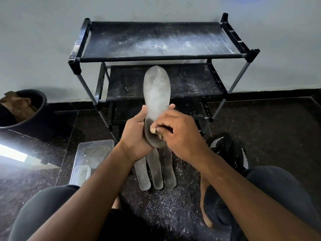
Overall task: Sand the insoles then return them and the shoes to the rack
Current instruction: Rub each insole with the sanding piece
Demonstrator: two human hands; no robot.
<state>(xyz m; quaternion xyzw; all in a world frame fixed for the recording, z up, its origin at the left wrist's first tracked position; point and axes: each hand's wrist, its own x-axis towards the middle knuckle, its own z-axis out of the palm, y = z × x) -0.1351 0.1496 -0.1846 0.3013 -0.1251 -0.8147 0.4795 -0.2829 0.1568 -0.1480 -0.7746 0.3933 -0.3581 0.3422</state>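
My left hand (134, 131) grips a grey insole (156, 91) near its heel and holds it upright, toe pointing up toward the rack. My right hand (178, 133) pinches a small tan piece of sandpaper (153, 130) and presses it against the insole's dark lower part. Three more grey insoles (156, 171) lie side by side on the floor below my hands. A black shoe with white stripes (231, 152) sits on the floor to the right, beside my right forearm. The black shoe rack (161, 57) stands against the wall ahead, its shelves dusty and bare.
A clear plastic box (92, 157) with a smaller container inside lies on the floor at the left. A black bucket (29, 115) holding brown scraps stands at far left. Sanding dust covers the dark floor (163, 206) between my knees. A pale wall (43, 49) rises behind the rack.
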